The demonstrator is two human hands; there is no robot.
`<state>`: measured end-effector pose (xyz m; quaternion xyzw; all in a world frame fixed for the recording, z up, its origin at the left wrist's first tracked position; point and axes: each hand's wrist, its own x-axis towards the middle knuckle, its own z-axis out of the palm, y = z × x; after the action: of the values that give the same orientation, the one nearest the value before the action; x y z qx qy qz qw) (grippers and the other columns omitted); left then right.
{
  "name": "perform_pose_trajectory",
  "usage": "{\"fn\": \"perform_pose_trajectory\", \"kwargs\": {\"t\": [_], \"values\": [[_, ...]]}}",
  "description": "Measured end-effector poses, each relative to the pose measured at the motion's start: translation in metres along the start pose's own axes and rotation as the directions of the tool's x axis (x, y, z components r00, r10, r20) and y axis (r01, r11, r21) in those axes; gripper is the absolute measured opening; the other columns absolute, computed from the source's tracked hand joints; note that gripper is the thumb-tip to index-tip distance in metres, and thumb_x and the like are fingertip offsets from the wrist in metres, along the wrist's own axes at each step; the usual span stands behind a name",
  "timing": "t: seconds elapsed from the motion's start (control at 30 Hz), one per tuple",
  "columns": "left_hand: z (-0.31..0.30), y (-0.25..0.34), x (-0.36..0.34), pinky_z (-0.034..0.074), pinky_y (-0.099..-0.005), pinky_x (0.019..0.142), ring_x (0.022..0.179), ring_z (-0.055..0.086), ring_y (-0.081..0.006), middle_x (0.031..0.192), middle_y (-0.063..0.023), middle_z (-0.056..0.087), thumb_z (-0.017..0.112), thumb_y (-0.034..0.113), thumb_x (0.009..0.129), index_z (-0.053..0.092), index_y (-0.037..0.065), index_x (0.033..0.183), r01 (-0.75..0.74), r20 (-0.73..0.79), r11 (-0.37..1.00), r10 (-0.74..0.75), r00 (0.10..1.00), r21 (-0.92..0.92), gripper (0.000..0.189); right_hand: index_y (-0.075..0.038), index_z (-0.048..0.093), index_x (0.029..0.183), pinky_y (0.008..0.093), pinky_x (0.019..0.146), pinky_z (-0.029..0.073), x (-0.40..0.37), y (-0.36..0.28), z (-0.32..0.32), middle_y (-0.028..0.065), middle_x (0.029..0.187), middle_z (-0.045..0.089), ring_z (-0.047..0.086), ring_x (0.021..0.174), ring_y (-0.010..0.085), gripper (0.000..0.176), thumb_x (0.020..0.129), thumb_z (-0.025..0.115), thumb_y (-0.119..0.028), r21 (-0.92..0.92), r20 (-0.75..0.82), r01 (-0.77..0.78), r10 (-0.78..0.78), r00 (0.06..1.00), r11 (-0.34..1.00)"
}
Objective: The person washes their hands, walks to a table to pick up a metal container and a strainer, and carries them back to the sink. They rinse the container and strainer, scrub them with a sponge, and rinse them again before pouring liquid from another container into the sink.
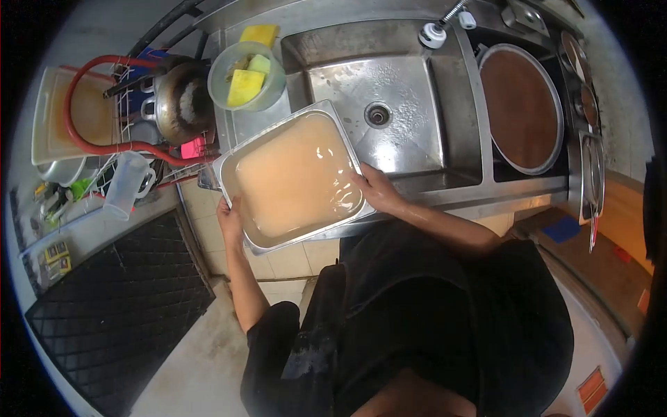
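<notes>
A rectangular steel food pan (242,238) is held level between my two hands, in front of the sink's left side. Cloudy pale-orange liquid (288,174) fills much of it, with light glinting on the right. My left hand (231,219) grips the pan's lower left edge, thumb on the rim. On the right side, my right hand (377,187) clasps the rim, its fingers partly hidden under the pan. Beyond the pan stands a clear plastic tub (217,82) with yellow sponges (245,87) in it.
The steel sink basin (403,142) has water drops around its drain (377,115); a spray head (432,35) hangs over its far edge. At right sits a large round pot (521,108) of brown content. A rack at left carries a blackened wok (182,101) and a clear jug (127,186).
</notes>
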<state>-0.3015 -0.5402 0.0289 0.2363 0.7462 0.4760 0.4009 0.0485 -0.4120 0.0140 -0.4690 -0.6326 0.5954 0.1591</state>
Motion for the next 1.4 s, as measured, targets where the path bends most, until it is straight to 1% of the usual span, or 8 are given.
{"fn": "perform_pose_trajectory", "kwargs": {"t": [0.27,0.37,0.47,0.57,0.9,1.07,1.23,1.4], "values": [[0.030,0.028,-0.023,0.048,-0.0249,0.066,0.075,0.061,-0.0096,0.094,-0.0064,0.067,0.053,0.003,0.090,0.060,0.000,0.103,-0.051,0.027,0.998,0.050,0.998,0.033,0.015,0.001,0.053,0.112,0.0380,0.084,0.045,-0.024,0.023,-0.024,0.0195,0.101,0.062,0.060,0.095,0.0284,0.040,0.095,0.048,-0.035,0.123,-0.025,-0.131,0.135,0.991,0.984],[0.032,0.030,-0.022,0.048,-0.0252,0.065,0.075,0.061,-0.0099,0.093,-0.0065,0.067,0.054,0.004,0.090,0.060,0.000,0.103,-0.041,0.029,0.999,0.040,0.999,0.031,0.015,0.000,0.054,0.112,0.0380,0.084,0.044,-0.026,0.039,-0.023,0.0198,0.103,0.062,0.060,0.096,0.0286,0.040,0.095,0.048,-0.035,-0.005,-0.045,-0.193,0.192,0.980,0.981],[0.026,0.032,-0.019,0.048,-0.0255,0.065,0.075,0.061,-0.0105,0.093,-0.0073,0.068,0.054,0.004,0.089,0.060,0.000,0.103,-0.033,0.069,0.994,0.026,0.997,0.101,0.016,0.000,0.054,0.112,0.0385,0.084,0.044,-0.029,0.044,-0.021,0.0208,0.103,0.061,0.059,0.096,0.0306,0.040,0.095,0.048,-0.035,0.173,-0.050,-0.031,0.040,0.998,0.985],[0.031,0.040,-0.021,0.046,-0.0249,0.069,0.076,0.061,-0.0101,0.092,-0.0054,0.067,0.055,0.005,0.088,0.062,0.000,0.102,-0.046,0.046,0.991,0.041,0.998,0.122,0.016,0.001,0.054,0.111,0.0389,0.084,0.044,-0.028,0.044,-0.025,0.0213,0.103,0.061,0.059,0.097,0.0319,0.039,0.094,0.048,-0.034,0.161,0.038,-0.203,0.199,0.979,0.966],[0.027,0.046,-0.009,0.048,-0.0259,0.067,0.075,0.062,-0.0115,0.093,-0.0080,0.068,0.054,0.003,0.087,0.060,-0.001,0.103,-0.102,0.129,0.977,0.078,0.989,0.187,0.017,0.002,0.054,0.106,0.0427,0.081,0.045,-0.036,0.049,-0.023,0.0242,0.097,0.062,0.060,0.095,0.0377,0.038,0.093,0.049,-0.034,0.115,-0.016,-0.136,0.139,0.990,0.984],[0.038,0.064,-0.015,0.046,-0.0250,0.071,0.079,0.061,-0.0099,0.094,-0.0040,0.067,0.055,0.002,0.087,0.062,0.000,0.103,-0.099,0.144,0.976,0.071,0.987,0.195,0.018,0.003,0.054,0.100,0.0438,0.079,0.045,-0.040,0.044,-0.023,0.0258,0.095,0.061,0.060,0.092,0.0396,0.039,0.091,0.051,-0.034,0.102,-0.098,-0.108,0.118,0.988,0.989],[0.040,0.070,-0.008,0.046,-0.0251,0.071,0.078,0.061,-0.0099,0.093,-0.0034,0.067,0.055,0.001,0.086,0.063,0.000,0.101,-0.115,0.141,0.956,0.079,0.987,0.271,0.018,0.004,0.053,0.096,0.0452,0.075,0.044,-0.035,0.055,-0.024,0.0270,0.091,0.061,0.060,0.086,0.0396,0.039,0.090,0.052,-0.034,0.100,-0.006,-0.222,0.224,0.975,0.970],[0.039,0.069,-0.001,0.045,-0.0245,0.069,0.076,0.060,-0.0098,0.091,-0.0038,0.067,0.055,0.000,0.085,0.064,0.000,0.099,-0.096,0.146,0.953,0.055,0.988,0.288,0.016,0.005,0.053,0.095,0.0452,0.073,0.044,-0.033,0.063,-0.021,0.0261,0.086,0.060,0.060,0.081,0.0385,0.040,0.090,0.052,-0.035,0.157,0.001,-0.202,0.204,0.979,0.967]]}}
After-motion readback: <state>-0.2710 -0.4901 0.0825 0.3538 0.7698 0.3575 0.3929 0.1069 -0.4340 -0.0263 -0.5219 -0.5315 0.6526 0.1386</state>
